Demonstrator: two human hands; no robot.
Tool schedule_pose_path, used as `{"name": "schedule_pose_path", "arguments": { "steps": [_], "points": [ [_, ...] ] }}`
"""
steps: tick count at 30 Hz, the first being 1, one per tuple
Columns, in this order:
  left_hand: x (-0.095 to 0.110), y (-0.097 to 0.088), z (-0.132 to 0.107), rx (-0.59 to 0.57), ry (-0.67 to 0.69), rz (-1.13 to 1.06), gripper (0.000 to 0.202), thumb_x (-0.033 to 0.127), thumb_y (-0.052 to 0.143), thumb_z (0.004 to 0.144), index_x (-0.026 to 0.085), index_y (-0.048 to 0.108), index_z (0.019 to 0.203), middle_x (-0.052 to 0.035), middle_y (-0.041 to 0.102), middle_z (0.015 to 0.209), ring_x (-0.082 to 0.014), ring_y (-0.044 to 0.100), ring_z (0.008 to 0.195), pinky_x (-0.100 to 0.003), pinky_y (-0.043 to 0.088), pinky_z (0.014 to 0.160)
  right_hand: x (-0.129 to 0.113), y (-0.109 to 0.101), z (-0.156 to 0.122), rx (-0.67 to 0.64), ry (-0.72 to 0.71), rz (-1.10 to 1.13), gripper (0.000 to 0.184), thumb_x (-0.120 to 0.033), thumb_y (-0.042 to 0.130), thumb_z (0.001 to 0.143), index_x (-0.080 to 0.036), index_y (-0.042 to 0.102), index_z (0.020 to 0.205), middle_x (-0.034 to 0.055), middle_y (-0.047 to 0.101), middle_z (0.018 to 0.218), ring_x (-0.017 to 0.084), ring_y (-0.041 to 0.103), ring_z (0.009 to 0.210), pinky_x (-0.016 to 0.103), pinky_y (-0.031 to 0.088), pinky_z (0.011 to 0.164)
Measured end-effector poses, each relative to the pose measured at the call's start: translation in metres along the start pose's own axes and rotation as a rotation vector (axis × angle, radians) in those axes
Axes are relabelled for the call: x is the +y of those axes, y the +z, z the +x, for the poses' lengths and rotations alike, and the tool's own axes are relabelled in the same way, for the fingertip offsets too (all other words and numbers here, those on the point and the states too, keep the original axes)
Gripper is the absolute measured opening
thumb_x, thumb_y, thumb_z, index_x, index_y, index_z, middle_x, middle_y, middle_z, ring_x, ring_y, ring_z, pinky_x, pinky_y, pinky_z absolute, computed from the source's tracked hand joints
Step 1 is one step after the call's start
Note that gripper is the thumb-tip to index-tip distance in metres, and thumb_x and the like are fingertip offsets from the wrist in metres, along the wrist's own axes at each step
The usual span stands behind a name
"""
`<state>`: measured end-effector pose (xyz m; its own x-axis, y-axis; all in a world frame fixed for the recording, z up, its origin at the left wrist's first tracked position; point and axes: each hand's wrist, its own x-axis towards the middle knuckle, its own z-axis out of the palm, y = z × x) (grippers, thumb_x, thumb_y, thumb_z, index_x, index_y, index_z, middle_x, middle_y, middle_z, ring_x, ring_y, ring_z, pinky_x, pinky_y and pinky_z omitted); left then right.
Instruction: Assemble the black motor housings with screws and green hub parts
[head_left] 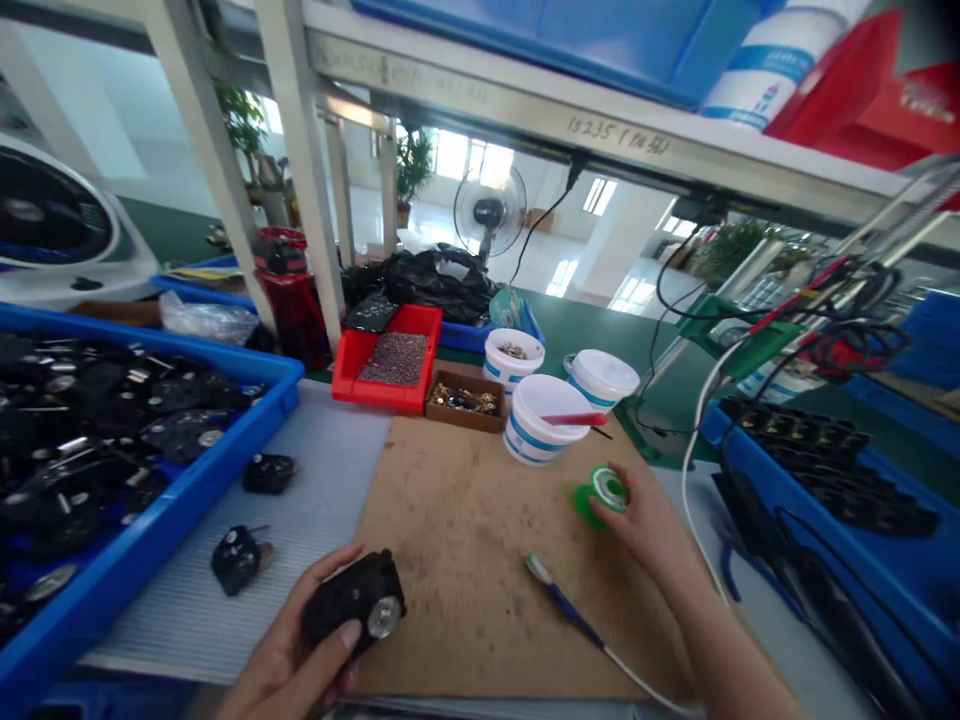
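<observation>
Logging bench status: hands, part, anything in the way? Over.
Left hand gripping black casing. Right hand on green spool. Blue-sleeved cable lying on cardboard between hands.

Green spool [600, 495], one. Black casings [356, 590]: one held, two loose on mat [330, 450]. White tubs [525, 440] clustered near one brown box [461, 412], three.
</observation>
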<state>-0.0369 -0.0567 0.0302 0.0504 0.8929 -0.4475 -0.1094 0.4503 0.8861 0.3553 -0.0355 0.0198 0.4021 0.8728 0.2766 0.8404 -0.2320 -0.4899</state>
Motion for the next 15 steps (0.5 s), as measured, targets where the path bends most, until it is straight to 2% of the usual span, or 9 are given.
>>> {"name": "schedule_pose_path", "arguments": {
  "steps": [2, 4, 7, 9, 11, 13, 14, 15],
  "points": [
    [0.01, -0.011, 0.006, 0.011, 0.017, -0.009, 0.066, 0.048, 0.076, 0.072, 0.033, 0.046, 0.128, 0.0041, 0.069, 0.082, -0.0106, 0.053, 0.051, -0.02, 0.04, 0.047, -0.033, 0.006, -0.014, -0.008, -0.041, 0.039, 0.053, -0.041, 0.06, 0.075, -0.013, 0.055, 0.12, 0.0187, 0.063, 0.112, 0.034, 0.062, 0.1, 0.05, 0.05, 0.089],
    [0.02, -0.02, 0.013, -0.019, 0.015, -0.011, 0.061, 0.047, 0.076, 0.072, 0.03, 0.045, 0.121, 0.0063, 0.066, 0.07, -0.011, 0.053, 0.05, -0.019, 0.04, 0.047, -0.082, 0.017, -0.038, -0.091, -0.136, 0.126, 0.052, -0.039, 0.062, 0.077, -0.019, 0.053, 0.124, 0.0124, 0.064, 0.114, 0.028, 0.062, 0.101, 0.041, 0.052, 0.088],
    [0.033, -0.027, 0.024, -0.137, 0.009, 0.016, 0.054, 0.051, 0.075, 0.074, 0.026, 0.048, 0.112, 0.0079, 0.061, 0.058, -0.0109, 0.051, 0.048, -0.018, 0.04, 0.047, -0.16, 0.04, -0.073, -0.49, -0.344, 0.367, 0.061, -0.015, 0.067, 0.069, -0.019, 0.054, 0.128, 0.0101, 0.062, 0.119, 0.025, 0.061, 0.107, 0.037, 0.05, 0.094],
    [0.04, -0.029, 0.029, -0.204, 0.019, 0.066, 0.052, 0.055, 0.073, 0.074, 0.024, 0.053, 0.111, 0.0062, 0.062, 0.059, -0.0095, 0.049, 0.046, -0.017, 0.039, 0.046, -0.192, 0.054, -0.084, -0.642, -0.381, 0.426, 0.067, -0.008, 0.065, 0.068, -0.017, 0.053, 0.133, 0.0106, 0.059, 0.124, 0.024, 0.059, 0.111, 0.037, 0.048, 0.097],
    [0.046, -0.029, 0.032, -0.227, 0.026, 0.115, 0.052, 0.058, 0.072, 0.073, 0.023, 0.06, 0.11, 0.0021, 0.068, 0.068, -0.0083, 0.048, 0.044, -0.017, 0.038, 0.042, -0.198, 0.062, -0.08, -0.766, -0.415, 0.505, 0.08, -0.013, 0.074, 0.066, -0.019, 0.047, 0.141, 0.0117, 0.052, 0.137, 0.026, 0.054, 0.122, 0.039, 0.044, 0.103],
    [0.051, -0.03, 0.036, -0.246, 0.019, 0.155, 0.053, 0.059, 0.072, 0.071, 0.022, 0.066, 0.109, -0.0013, 0.071, 0.075, -0.0084, 0.046, 0.041, -0.019, 0.036, 0.038, -0.189, 0.068, -0.063, -0.808, -0.379, 0.58, 0.094, -0.022, 0.082, 0.063, -0.022, 0.039, 0.147, 0.0116, 0.047, 0.144, 0.026, 0.053, 0.124, 0.039, 0.046, 0.102],
    [0.053, -0.029, 0.037, -0.255, 0.016, 0.17, 0.054, 0.06, 0.071, 0.07, 0.021, 0.069, 0.108, -0.0019, 0.071, 0.073, -0.0088, 0.046, 0.039, -0.019, 0.035, 0.036, -0.182, 0.073, -0.052, -0.79, -0.327, 0.596, 0.092, -0.026, 0.082, 0.066, -0.022, 0.039, 0.147, 0.0121, 0.049, 0.143, 0.025, 0.057, 0.12, 0.038, 0.049, 0.098],
    [0.054, -0.028, 0.04, -0.273, 0.015, 0.187, 0.054, 0.06, 0.071, 0.07, 0.021, 0.071, 0.107, -0.002, 0.071, 0.071, -0.0087, 0.045, 0.038, -0.019, 0.034, 0.035, -0.177, 0.078, -0.041, -0.73, -0.255, 0.567, 0.078, -0.026, 0.077, 0.074, -0.02, 0.043, 0.144, 0.0128, 0.055, 0.136, 0.023, 0.062, 0.113, 0.036, 0.052, 0.092]
  ]
}}
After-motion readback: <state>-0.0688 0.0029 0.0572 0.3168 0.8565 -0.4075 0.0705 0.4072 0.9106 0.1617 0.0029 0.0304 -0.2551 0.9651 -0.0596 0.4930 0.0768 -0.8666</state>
